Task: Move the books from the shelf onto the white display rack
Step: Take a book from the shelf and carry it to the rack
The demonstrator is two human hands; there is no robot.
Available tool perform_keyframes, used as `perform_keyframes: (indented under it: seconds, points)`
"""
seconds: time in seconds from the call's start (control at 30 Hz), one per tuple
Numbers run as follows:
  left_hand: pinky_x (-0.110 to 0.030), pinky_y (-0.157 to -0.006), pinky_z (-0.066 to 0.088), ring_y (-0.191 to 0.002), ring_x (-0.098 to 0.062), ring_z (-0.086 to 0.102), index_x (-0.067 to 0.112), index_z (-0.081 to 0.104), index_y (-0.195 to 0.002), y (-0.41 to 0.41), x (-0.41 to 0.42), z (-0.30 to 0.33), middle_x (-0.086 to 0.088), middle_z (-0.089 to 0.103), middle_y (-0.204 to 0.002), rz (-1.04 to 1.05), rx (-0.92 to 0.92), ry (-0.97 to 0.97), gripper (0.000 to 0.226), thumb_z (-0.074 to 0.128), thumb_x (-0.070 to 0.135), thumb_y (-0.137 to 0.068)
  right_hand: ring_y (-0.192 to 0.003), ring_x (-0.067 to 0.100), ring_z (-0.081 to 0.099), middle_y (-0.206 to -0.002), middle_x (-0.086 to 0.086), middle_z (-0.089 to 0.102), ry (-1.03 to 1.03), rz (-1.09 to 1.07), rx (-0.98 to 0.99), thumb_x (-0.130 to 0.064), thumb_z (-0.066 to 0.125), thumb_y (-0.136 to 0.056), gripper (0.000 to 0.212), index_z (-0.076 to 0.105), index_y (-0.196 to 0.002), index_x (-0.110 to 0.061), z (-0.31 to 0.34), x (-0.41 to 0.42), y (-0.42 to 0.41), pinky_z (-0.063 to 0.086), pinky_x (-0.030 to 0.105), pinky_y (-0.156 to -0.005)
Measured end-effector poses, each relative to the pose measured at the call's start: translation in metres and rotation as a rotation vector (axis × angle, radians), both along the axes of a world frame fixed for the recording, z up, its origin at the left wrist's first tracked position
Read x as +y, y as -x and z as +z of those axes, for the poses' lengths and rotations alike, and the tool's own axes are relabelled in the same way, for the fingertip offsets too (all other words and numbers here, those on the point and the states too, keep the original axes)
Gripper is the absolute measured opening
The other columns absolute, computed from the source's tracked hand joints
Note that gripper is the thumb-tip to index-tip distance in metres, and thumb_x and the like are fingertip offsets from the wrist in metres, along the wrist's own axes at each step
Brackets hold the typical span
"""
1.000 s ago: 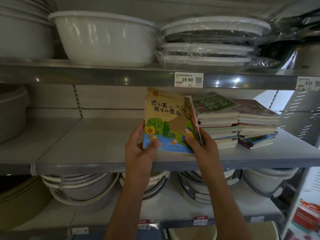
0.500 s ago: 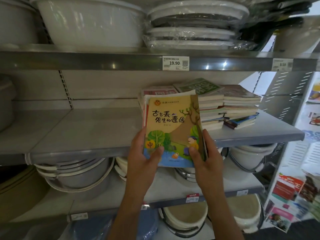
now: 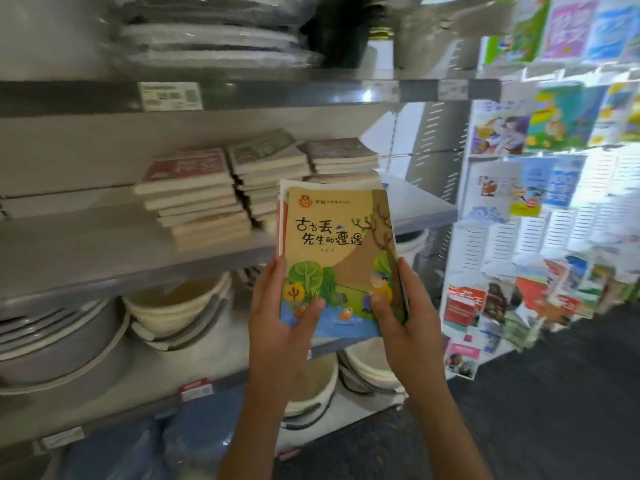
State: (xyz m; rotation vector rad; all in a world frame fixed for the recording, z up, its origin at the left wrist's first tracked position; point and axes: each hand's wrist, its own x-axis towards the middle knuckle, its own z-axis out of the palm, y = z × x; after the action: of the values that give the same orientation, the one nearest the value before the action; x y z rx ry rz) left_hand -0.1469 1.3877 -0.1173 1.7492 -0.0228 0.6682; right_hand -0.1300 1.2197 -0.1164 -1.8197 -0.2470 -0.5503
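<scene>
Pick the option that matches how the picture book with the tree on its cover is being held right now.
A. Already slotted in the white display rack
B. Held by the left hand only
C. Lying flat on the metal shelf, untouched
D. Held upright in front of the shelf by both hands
D: the left hand and right hand each grip a lower side of the picture book, clear of the metal shelf.

I see grey metal shelving (image 3: 214, 95) stacked with basins (image 3: 176, 306) (some plastic-wrapped), dark floor (image 3: 554, 393) to the right

Open aisle floor (image 3: 554, 393) before the white display rack (image 3: 571, 230); its pockets mostly full.
</scene>
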Motion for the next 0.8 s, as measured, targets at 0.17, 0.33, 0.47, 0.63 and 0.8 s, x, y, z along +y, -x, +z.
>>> perform_keyframes:
  seconds: [0.17, 0.33, 0.47, 0.63, 0.8]
  points:
    - [-0.027, -0.112, 0.039, -0.139, 0.002, 0.037, 0.029, 0.04, -0.148, 0.012, -0.097, -0.011, 0.01, 0.039, -0.152, -0.076, 0.009, -0.016, 0.073, 0.07, 0.032, -0.081, -0.119, -0.024, 0.04, -0.137, -0.025, 0.044, 0.026, -0.077, 0.031, -0.018, 0.064, -0.095, 0.06, 0.033, -0.143, -0.034, -0.005, -0.1, 0.027, 0.037, 0.003, -0.093]
    - [-0.009, -0.109, 0.029, -0.135, 0.017, 0.029, 0.047, 0.034, -0.139, 0.019, -0.185, -0.014, 0.009, 0.035, -0.154, -0.155, 0.009, -0.065, 0.073, 0.078, 0.026, -0.085, -0.115, -0.031, 0.037, -0.137, -0.03, 0.038, -0.037, -0.15, 0.057, -0.014, 0.061, -0.095, 0.058, 0.03, -0.136, -0.041, -0.003, -0.182, 0.058, 0.036, 0.0, -0.093]
    - [-0.001, -0.104, 0.027, -0.135, 0.019, 0.028, 0.038, 0.035, -0.142, 0.019, -0.241, -0.014, 0.013, 0.034, -0.152, -0.23, 0.001, -0.09, 0.073, 0.077, 0.018, -0.085, -0.089, -0.03, 0.053, -0.125, -0.025, 0.045, -0.106, -0.2, 0.057, -0.001, 0.058, -0.095, 0.056, 0.034, -0.139, -0.026, 0.001, -0.233, 0.076, 0.039, -0.003, -0.075]
    - [0.001, -0.103, 0.026, -0.13, 0.025, 0.026, 0.025, 0.037, -0.146, 0.007, -0.298, -0.018, 0.01, 0.035, -0.15, -0.326, -0.009, -0.122, 0.074, 0.077, 0.013, -0.084, -0.095, -0.019, 0.06, -0.132, -0.02, 0.05, -0.133, -0.298, 0.073, -0.007, 0.059, -0.096, 0.058, 0.036, -0.148, -0.019, -0.009, -0.286, 0.08, 0.044, 0.003, -0.077]
    - [-0.002, -0.102, 0.032, -0.13, 0.022, 0.032, 0.029, 0.038, -0.142, -0.019, -0.35, -0.025, 0.012, 0.039, -0.146, -0.434, -0.012, -0.105, 0.072, 0.077, 0.01, -0.084, -0.099, -0.022, 0.055, -0.136, -0.01, 0.052, -0.108, -0.411, 0.088, -0.01, 0.061, -0.096, 0.059, 0.038, -0.149, -0.018, -0.019, -0.335, 0.066, 0.041, 0.002, -0.084]
